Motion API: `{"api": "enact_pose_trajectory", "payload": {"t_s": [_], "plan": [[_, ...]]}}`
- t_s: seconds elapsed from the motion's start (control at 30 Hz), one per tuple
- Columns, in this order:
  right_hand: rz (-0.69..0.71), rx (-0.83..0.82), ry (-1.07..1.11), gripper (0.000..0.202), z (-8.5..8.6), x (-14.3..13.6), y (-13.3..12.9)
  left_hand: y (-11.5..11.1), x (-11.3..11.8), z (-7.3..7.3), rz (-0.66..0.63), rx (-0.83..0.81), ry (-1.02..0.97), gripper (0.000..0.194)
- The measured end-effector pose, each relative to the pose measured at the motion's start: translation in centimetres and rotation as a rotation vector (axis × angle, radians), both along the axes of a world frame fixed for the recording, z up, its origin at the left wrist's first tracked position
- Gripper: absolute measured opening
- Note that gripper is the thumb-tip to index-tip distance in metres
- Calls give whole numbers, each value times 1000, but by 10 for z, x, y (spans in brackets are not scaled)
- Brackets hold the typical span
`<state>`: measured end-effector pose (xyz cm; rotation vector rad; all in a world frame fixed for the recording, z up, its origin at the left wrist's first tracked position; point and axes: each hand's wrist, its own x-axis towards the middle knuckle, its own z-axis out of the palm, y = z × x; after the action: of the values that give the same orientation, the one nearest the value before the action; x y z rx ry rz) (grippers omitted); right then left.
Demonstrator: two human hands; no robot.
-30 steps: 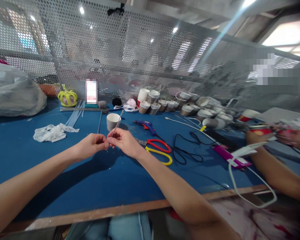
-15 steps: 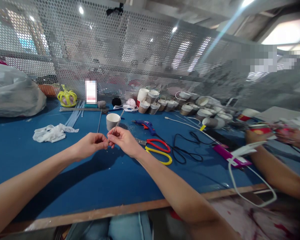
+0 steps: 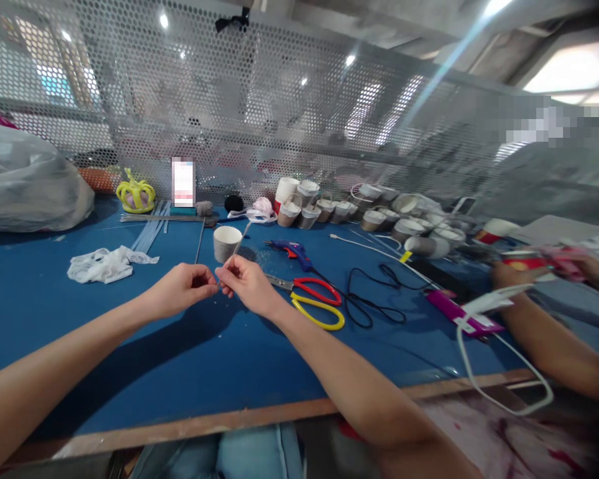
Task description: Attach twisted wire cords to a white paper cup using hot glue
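Note:
My right hand (image 3: 249, 285) pinches a thin grey stick (image 3: 238, 245), which slants up and to the right past a paper cup. Thumb and forefinger of my left hand (image 3: 182, 291) close together at the stick's lower end, touching the right fingertips; what exactly they grip is too small to see. Just behind my hands stands the white-rimmed cup (image 3: 226, 245), its side grey. Scissors (image 3: 317, 299) with one red and one yellow handle lie beside my right wrist. A blue glue gun (image 3: 293, 253) rests beyond them, and another thin grey stick (image 3: 199, 241) lies behind my left hand.
White lace (image 3: 102, 265) and clear glue sticks (image 3: 152, 229) lie to the left, near a yellow basket-like piece (image 3: 136, 193). Grey-wrapped cups (image 3: 374, 218) line the back. A black cable (image 3: 374, 296) and purple box (image 3: 459, 313) lie rightward, near a co-worker's arm (image 3: 544, 326).
My hands stay almost in place, with the stick still in the right fingers and its top tilted slightly more to the right. The co-worker's hands at the right have shifted a little.

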<state>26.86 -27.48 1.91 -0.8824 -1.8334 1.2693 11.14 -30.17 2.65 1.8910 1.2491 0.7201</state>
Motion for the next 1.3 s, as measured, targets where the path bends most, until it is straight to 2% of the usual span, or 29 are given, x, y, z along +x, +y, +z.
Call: {"api": "enact_pose_trajectory", "payload": {"t_s": [0.13, 0.33, 0.6, 0.9, 1.13, 1.3], "plan": [[-27, 1, 8, 26, 0, 0, -1, -2, 2, 0, 1, 15, -9, 18], [114, -46, 60, 24, 1, 2, 0, -3, 1, 2, -24, -113, -141, 20], [-25, 61, -50, 27, 3, 2, 0, 0, 0, -1, 11, -58, -101, 22], [-53, 70, -62, 33, 1, 2, -1, 0, 1, -5, -24, -80, -147, 15], [135, -93, 102, 27, 2, 1, -1, -4, 2, 2, -51, -197, -212, 23], [70, -21, 50, 28, -2, 1, 2, -5, 2, 2, -10, -200, -184, 26]]}}
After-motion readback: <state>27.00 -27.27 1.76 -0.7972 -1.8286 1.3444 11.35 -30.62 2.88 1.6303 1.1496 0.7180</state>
